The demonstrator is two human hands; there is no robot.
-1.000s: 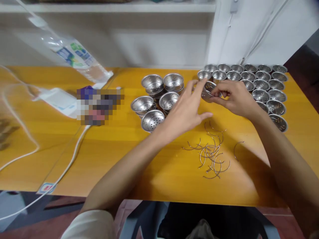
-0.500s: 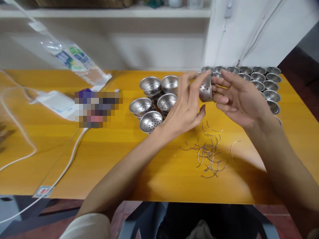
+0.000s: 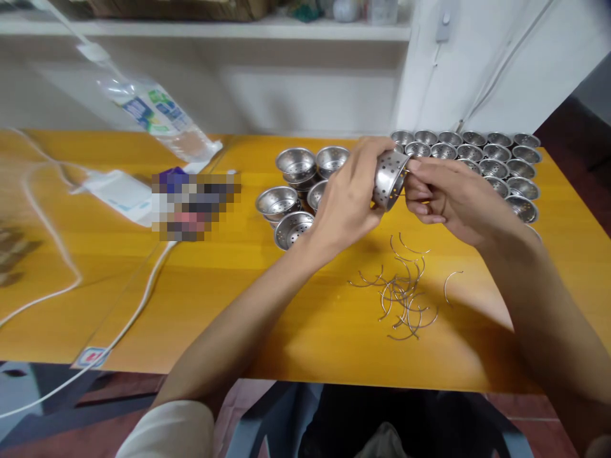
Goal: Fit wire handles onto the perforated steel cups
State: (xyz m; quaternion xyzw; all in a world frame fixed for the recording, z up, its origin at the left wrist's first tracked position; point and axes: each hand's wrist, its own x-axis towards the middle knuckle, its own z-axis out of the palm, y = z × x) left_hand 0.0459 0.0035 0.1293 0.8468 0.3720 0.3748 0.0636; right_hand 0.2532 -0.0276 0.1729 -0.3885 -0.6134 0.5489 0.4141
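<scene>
My left hand grips a perforated metal cup by its side, tilted with its rim toward the right. My right hand is closed at the cup's right edge, its thumb and forefinger pinched together; a thin bit of wire seems to show beside its fingers. Below the hands lies a loose pile of curved wires on the orange table. Stacked metal cups stand left of my left hand, partly hidden by it. Rows of similar cups stand behind and right of my right hand.
A clear plastic bottle hangs or leans at the back left. Near it are a white power strip and a pixelated area. A white cable crosses the table's left part. Behind stands a white shelf.
The cup has turned, showing more of its perforated bottom and side. My right fingers, spread apart before, have closed at its edge. The view has shifted slightly.
</scene>
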